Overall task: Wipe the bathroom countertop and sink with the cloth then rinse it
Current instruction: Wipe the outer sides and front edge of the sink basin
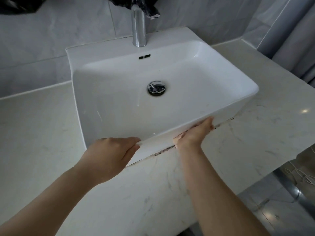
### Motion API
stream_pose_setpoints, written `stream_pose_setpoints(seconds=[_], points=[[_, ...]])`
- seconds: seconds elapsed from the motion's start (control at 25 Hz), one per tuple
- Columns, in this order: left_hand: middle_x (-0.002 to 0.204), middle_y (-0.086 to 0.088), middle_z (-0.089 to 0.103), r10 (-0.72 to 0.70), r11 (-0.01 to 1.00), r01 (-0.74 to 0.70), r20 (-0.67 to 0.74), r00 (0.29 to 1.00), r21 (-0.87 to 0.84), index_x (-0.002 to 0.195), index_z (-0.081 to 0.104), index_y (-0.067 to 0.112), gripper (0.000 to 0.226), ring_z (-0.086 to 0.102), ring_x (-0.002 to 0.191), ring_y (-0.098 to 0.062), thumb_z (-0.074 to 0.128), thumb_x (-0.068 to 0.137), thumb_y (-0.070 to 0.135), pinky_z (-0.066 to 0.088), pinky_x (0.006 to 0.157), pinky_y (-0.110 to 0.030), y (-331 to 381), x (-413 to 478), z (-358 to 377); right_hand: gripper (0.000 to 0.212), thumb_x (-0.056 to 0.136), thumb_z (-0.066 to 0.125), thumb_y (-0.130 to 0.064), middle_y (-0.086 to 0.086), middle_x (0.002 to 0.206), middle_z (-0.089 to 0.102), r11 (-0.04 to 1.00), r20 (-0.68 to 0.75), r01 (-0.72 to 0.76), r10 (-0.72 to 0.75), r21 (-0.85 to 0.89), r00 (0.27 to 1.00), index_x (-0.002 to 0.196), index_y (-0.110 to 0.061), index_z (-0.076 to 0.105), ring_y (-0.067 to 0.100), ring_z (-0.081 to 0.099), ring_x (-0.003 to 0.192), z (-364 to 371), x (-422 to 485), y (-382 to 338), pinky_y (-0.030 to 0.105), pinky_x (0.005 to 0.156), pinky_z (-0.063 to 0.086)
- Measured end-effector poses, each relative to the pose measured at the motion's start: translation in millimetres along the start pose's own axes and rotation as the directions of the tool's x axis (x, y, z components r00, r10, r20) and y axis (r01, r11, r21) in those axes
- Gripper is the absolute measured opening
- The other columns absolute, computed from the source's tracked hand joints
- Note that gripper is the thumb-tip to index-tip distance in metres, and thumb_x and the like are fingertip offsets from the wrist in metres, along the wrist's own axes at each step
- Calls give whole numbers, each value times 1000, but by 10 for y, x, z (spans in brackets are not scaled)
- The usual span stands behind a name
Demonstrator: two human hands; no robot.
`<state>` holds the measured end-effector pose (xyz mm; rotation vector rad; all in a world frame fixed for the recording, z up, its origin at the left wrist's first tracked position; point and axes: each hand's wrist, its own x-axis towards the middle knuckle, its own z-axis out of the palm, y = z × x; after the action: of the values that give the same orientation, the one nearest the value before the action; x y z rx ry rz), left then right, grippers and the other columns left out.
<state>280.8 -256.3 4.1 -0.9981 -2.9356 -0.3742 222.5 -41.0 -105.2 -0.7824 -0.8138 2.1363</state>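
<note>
A white rectangular sink (105, 103) stands on the pale marble countertop (42, 133). My left hand (110, 154) is at the sink's near left corner and pinches the front rim between thumb and curled fingers. My right hand (194, 135) lies flat against the sink's front wall, its fingertips reaching along the rim. A dark patterned cloth (144, 4) hangs over the top of the chrome faucet (139, 28), away from both hands. Neither hand holds a cloth. Dark grime lines the seam (163, 151) where the front wall meets the countertop.
A chrome drain plug (156, 88) sits mid-basin, with an overflow slot (144, 56) below the faucet. Grey tiled wall (42, 40) runs behind. The countertop ends at the right edge (289, 164), with floor and thin white cords (303, 178) below it.
</note>
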Motion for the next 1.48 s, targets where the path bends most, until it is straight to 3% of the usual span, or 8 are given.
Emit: stream_pose_setpoints(seconds=[0.24, 0.48, 0.64, 0.72, 0.84, 1.0, 1.24, 1.48], points=[[54, 3, 60, 90, 992, -73, -170, 981, 102, 88, 69, 17, 55, 54, 42, -25, 19, 99, 36, 38, 41, -25, -122, -204, 106, 90, 76, 30, -76, -12, 159, 2, 968, -29, -46, 40, -248, 999, 150, -36, -1, 8, 15, 145, 103, -1038, 191, 39, 120, 13], [58, 1, 60, 118, 991, -97, -253, 960, 94, 89, 70, 12, 49, 53, 50, -25, 26, 98, 31, 39, 57, -26, -251, -341, 96, 98, 67, 37, -85, -14, 157, 20, 980, -120, 106, -127, -167, 985, 149, -35, 20, 7, 27, 141, 157, 116, -291, 41, 119, 16], [61, 0, 63, 140, 990, -128, -276, 951, 63, 90, 70, 11, 51, 56, 52, -26, 25, 98, 32, 34, 65, -26, -292, -311, 142, 48, 101, 32, -39, -17, 156, 9, 868, 122, 351, -329, -351, 936, 146, -25, 29, 11, 10, 146, 316, -957, -181, 34, 119, 16], [63, 0, 64, 155, 988, -144, -295, 943, 60, 91, 70, 11, 53, 56, 52, -25, 23, 99, 33, 33, 67, -25, -305, -310, 120, 39, 100, 30, -32, -18, 152, 24, 546, 440, 664, -497, -512, 748, 131, -24, 52, 18, 8, 144, 105, -1123, -95, 47, 116, 21], [69, 3, 68, 183, 983, -165, -286, 941, 86, 92, 71, 14, 56, 60, 58, -22, 22, 99, 38, 36, 86, -29, -377, -317, 128, 40, 99, 36, -25, 20, 112, 64, 7, 746, 867, -506, -499, 433, 115, -5, 66, 32, 37, 121, -137, -380, -371, 57, 99, 38], [72, 8, 65, 181, 983, -164, -315, 932, 80, 88, 71, 18, 56, 55, 79, -12, 23, 98, 47, 24, 106, -41, -490, -313, 163, 25, 83, 43, -19, 17, 71, 57, -58, 716, 814, -514, -578, 472, 93, -11, 65, 36, 53, 77, 17, -538, -505, 42, 77, 42], [82, 0, 63, 204, 978, -181, -313, 927, 102, 91, 54, 20, 40, 49, 96, -16, 27, 96, 48, 17, 112, -32, -619, -385, 172, 20, 92, 40, -32, 0, 71, 61, -194, 983, 980, -185, -32, -5, 78, -23, 50, 24, 52, 65, 2, -1119, -235, 34, 66, 35], [74, 2, 57, 185, 981, -158, -326, 927, 110, 80, 61, 15, 53, 46, 86, -16, 25, 96, 50, 14, 112, -31, -628, -365, 236, 19, 73, 47, -25, 4, 59, 53, -338, 913, 857, -267, -389, 309, 58, -17, 56, 28, 54, 58, 92, -952, -390, 37, 63, 27]])
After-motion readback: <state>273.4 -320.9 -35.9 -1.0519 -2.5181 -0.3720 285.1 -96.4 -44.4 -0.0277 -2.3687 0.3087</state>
